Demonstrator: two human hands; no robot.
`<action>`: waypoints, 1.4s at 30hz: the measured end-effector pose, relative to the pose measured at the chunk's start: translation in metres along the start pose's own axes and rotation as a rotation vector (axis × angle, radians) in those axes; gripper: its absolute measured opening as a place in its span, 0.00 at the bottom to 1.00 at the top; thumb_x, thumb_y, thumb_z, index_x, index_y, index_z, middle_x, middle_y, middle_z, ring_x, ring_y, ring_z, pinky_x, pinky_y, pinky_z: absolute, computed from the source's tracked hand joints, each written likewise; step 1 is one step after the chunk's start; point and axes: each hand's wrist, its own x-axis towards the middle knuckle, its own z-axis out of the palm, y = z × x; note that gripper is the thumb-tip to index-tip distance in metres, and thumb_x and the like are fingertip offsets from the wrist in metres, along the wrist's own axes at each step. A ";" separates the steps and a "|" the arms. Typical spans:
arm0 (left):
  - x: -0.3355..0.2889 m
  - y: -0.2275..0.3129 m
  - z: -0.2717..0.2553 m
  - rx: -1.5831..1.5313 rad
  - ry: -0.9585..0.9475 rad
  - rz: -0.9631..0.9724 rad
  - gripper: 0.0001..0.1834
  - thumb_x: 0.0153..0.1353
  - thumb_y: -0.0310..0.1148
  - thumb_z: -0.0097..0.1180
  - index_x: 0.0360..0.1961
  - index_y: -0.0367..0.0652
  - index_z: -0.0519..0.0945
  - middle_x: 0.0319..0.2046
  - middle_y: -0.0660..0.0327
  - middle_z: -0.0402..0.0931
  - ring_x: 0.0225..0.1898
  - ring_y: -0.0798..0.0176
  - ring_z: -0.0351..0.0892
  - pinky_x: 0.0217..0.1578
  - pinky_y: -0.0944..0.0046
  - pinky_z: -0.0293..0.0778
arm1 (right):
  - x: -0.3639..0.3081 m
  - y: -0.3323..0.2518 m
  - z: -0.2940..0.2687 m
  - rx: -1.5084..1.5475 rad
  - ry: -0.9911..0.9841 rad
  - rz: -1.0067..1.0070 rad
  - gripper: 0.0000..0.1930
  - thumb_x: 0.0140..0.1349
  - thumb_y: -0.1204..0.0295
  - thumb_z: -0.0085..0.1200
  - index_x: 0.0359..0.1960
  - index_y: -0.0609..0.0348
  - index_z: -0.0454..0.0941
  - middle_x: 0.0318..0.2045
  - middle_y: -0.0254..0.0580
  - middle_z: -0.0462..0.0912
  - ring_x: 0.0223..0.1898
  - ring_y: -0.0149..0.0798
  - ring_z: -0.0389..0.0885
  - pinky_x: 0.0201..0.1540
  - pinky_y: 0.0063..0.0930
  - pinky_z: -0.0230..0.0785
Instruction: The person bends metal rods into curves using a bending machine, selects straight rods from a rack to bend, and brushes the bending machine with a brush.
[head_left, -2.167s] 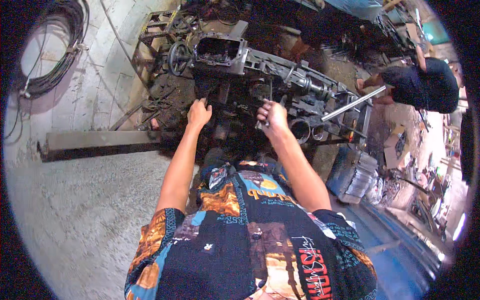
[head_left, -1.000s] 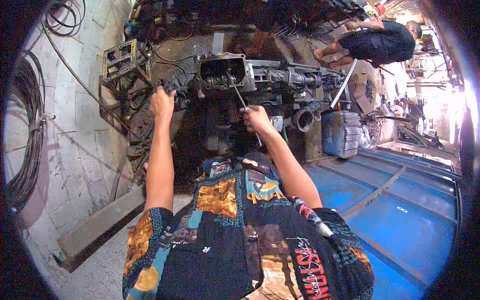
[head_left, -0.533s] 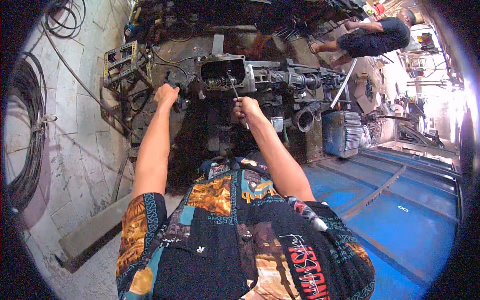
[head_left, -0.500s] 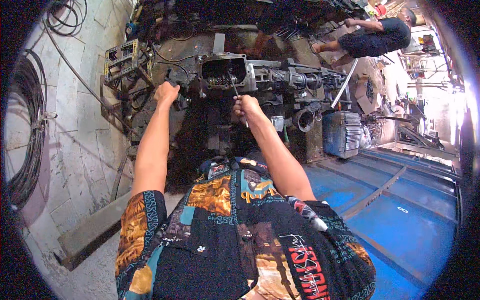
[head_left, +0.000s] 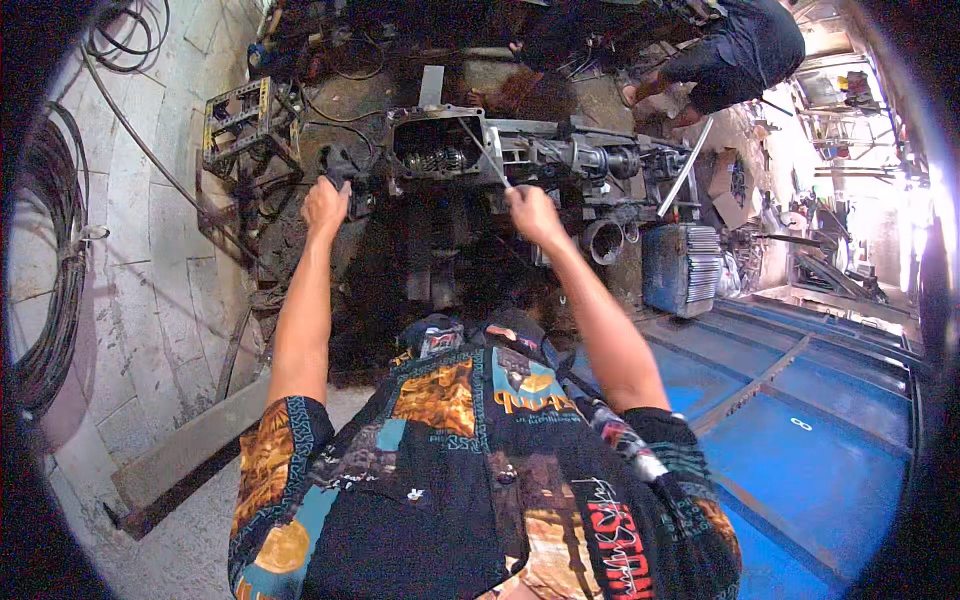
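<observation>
An opened metal gearbox (head_left: pixel 435 150) with gears showing inside lies on a dirty workbench ahead of me. My right hand (head_left: pixel 530 210) grips a thin metal rod (head_left: pixel 482 155) whose far end reaches into the open gearbox. My left hand (head_left: pixel 325 205) is closed on a dark round part (head_left: pixel 338 165) at the gearbox's left side. Both my arms stretch forward over my patterned shirt.
A metal frame rack (head_left: pixel 240 125) stands at the left of the bench. Coiled black cable (head_left: pixel 50 250) hangs on the left wall. Another person (head_left: pixel 735 50) crouches at the upper right. A grey finned box (head_left: pixel 680 265) stands right of the bench, beside blue metal panels (head_left: pixel 800 440).
The view has shifted from the left floor toward the gearbox. My right hand took up the thin rod and brought its tip to the open housing. My left hand moved onto the dark part.
</observation>
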 end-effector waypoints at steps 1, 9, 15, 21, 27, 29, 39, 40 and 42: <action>0.007 0.000 -0.004 0.001 -0.005 -0.006 0.29 0.55 0.54 0.57 0.42 0.34 0.75 0.39 0.42 0.79 0.43 0.40 0.78 0.44 0.45 0.73 | -0.006 -0.007 -0.027 -0.080 -0.035 -0.069 0.18 0.64 0.60 0.48 0.38 0.64 0.80 0.32 0.64 0.80 0.39 0.63 0.79 0.43 0.51 0.71; 0.052 0.016 -0.020 0.074 -0.153 -0.129 0.35 0.52 0.62 0.56 0.45 0.39 0.79 0.46 0.45 0.78 0.50 0.42 0.76 0.48 0.47 0.73 | 0.044 -0.024 -0.122 -0.730 -0.064 -0.474 0.16 0.61 0.59 0.50 0.31 0.61 0.79 0.33 0.58 0.81 0.38 0.58 0.82 0.41 0.49 0.75; 0.048 0.023 -0.019 0.120 -0.158 -0.172 0.34 0.54 0.62 0.54 0.45 0.39 0.79 0.47 0.45 0.77 0.50 0.42 0.76 0.48 0.47 0.72 | 0.086 -0.062 -0.124 -0.954 -0.230 -0.631 0.09 0.60 0.70 0.47 0.31 0.59 0.80 0.33 0.50 0.82 0.38 0.51 0.84 0.38 0.43 0.78; 0.057 0.022 -0.020 0.160 -0.218 -0.191 0.36 0.55 0.64 0.52 0.46 0.38 0.77 0.49 0.46 0.76 0.51 0.43 0.75 0.49 0.46 0.71 | 0.112 -0.056 -0.121 -1.002 -0.271 -0.794 0.08 0.57 0.70 0.49 0.30 0.57 0.80 0.33 0.48 0.82 0.36 0.49 0.84 0.36 0.40 0.79; 0.064 0.018 -0.016 0.167 -0.218 -0.165 0.36 0.54 0.64 0.52 0.44 0.38 0.78 0.46 0.46 0.78 0.49 0.43 0.77 0.48 0.46 0.72 | 0.131 -0.058 -0.127 -1.063 -0.346 -0.939 0.07 0.54 0.71 0.51 0.28 0.57 0.81 0.28 0.46 0.83 0.34 0.50 0.84 0.35 0.41 0.79; 0.065 0.020 -0.017 0.172 -0.197 -0.157 0.36 0.55 0.63 0.52 0.45 0.38 0.78 0.46 0.45 0.78 0.49 0.43 0.77 0.48 0.46 0.72 | 0.132 -0.060 -0.129 -1.023 -0.330 -0.980 0.06 0.52 0.72 0.51 0.25 0.59 0.80 0.27 0.51 0.82 0.34 0.52 0.83 0.35 0.43 0.78; -0.006 0.009 0.014 0.000 0.233 -0.039 0.31 0.57 0.54 0.56 0.46 0.32 0.75 0.39 0.41 0.78 0.44 0.38 0.77 0.43 0.46 0.73 | 0.131 -0.006 -0.124 -0.840 -0.184 -1.053 0.06 0.55 0.69 0.51 0.29 0.55 0.78 0.27 0.49 0.81 0.32 0.51 0.83 0.32 0.47 0.76; -0.009 0.002 0.023 -0.020 0.300 -0.023 0.31 0.56 0.51 0.58 0.47 0.31 0.73 0.38 0.41 0.78 0.42 0.37 0.77 0.44 0.46 0.72 | 0.123 0.014 -0.113 -0.790 -0.157 -0.979 0.08 0.58 0.66 0.50 0.29 0.56 0.78 0.26 0.52 0.81 0.31 0.53 0.82 0.34 0.48 0.75; -0.002 0.003 0.018 -0.023 0.262 -0.034 0.31 0.56 0.51 0.57 0.47 0.31 0.73 0.38 0.41 0.78 0.42 0.38 0.77 0.44 0.46 0.72 | 0.102 0.032 -0.098 -0.711 -0.177 -0.787 0.14 0.63 0.61 0.48 0.29 0.58 0.77 0.26 0.56 0.80 0.32 0.56 0.81 0.36 0.49 0.73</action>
